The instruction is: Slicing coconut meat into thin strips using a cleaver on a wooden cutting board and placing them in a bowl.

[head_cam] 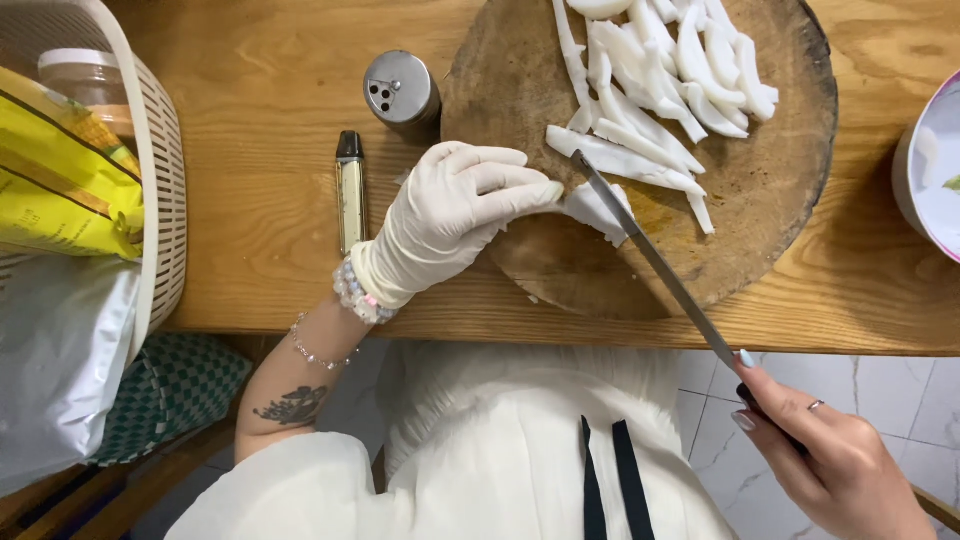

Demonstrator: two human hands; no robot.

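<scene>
With your gloved left hand (455,215) pinching the white piece (592,210) right at the knife (650,260) your right hand (835,460) grips, a slip could nick those fingertips (548,192).

Matt rubber glove (440,215), shiny metal knife blade (650,260), worn round wooden board (560,270), smooth wooden table (270,120).

Bare tabletop (260,130) passable; shaker (400,90), basket (160,170) flank it.

Single head-worn view, looking steeply down from above the person's lap and chest. Close range. Faces the near edge of a wooden table (270,200), with a round cutting board (760,220) top centre-right and tiled floor (880,390) below the edge.
</scene>
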